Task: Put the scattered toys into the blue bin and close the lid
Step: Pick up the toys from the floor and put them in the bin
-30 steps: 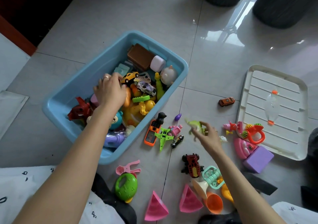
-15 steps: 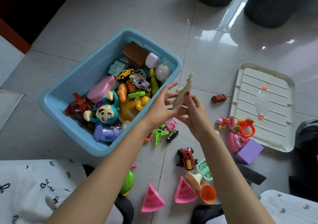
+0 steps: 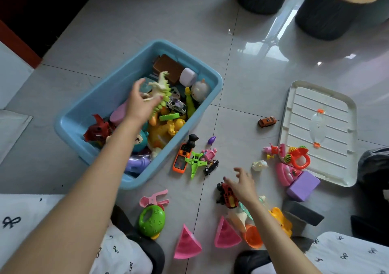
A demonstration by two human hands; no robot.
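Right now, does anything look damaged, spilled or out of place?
Nothing looks damaged or spilled. The lid lies inner side up on the floor, apart from the blue bin, and toys such as the orange car are scattered outside the bin, as expected mid-job.

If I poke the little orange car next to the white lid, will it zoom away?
Probably. The little orange car seems to sit on its wheels on glossy floor tiles, so a poke along its length would likely roll it. A sideways poke might only skid it. It looks small and hard, so likely light and stiff, easy to pinch. Nothing touches it; the white lid lies just beside.
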